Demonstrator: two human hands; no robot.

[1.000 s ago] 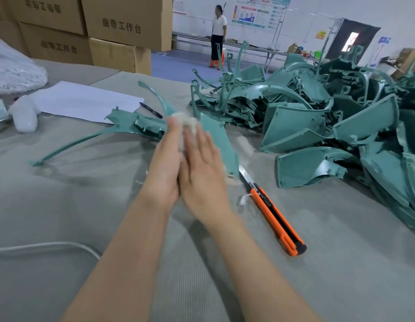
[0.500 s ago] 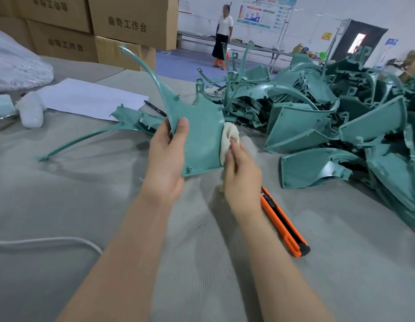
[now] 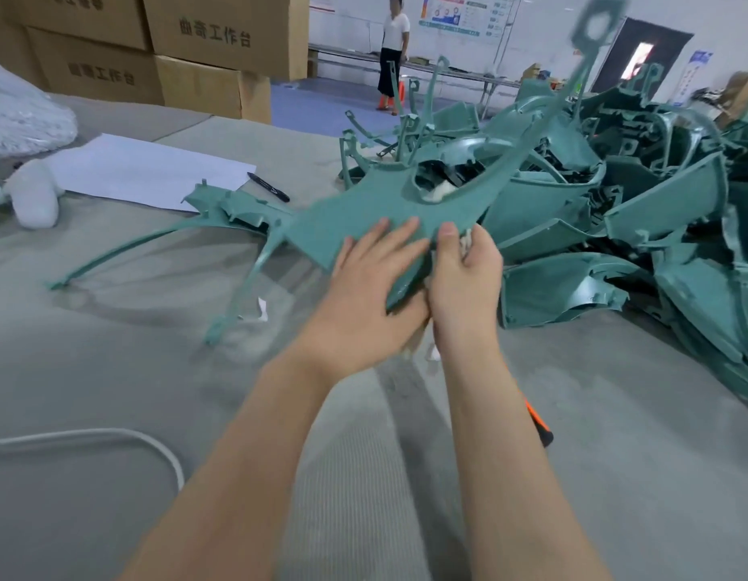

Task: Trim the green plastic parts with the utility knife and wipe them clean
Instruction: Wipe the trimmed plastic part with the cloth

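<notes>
- Right now both hands hold one green plastic part (image 3: pixel 364 215) up off the grey worktop (image 3: pixel 112 371). It is tilted, and its thin arm reaches up to the right, where a ring-shaped end is blurred.
- On the panel's top face the left hand (image 3: pixel 376 287) lies flat with straight fingers, so that grip is wide. I cannot see its thumb.
- At the panel's near edge the right hand (image 3: pixel 464 283) has its grip closed on the part, thumb on top and fingers curled beneath.
- Under the part a white cloth (image 3: pixel 441 194) shows through an opening and beside the right fingers.
- Behind the right forearm the utility knife (image 3: pixel 535 417) lies on the worktop; only an orange strip and a black end show.
- To the left a second green part (image 3: pixel 238 211) lies flat on the worktop, and a pile of green parts (image 3: pixel 615 211) sits to the right.
- Farther back are a white paper sheet (image 3: pixel 146 169) with a black marker (image 3: pixel 268 187) at its corner, and cardboard boxes (image 3: pixel 221 35).
- Near the left edge a white cable (image 3: pixel 112 434) curves across the worktop.
</notes>
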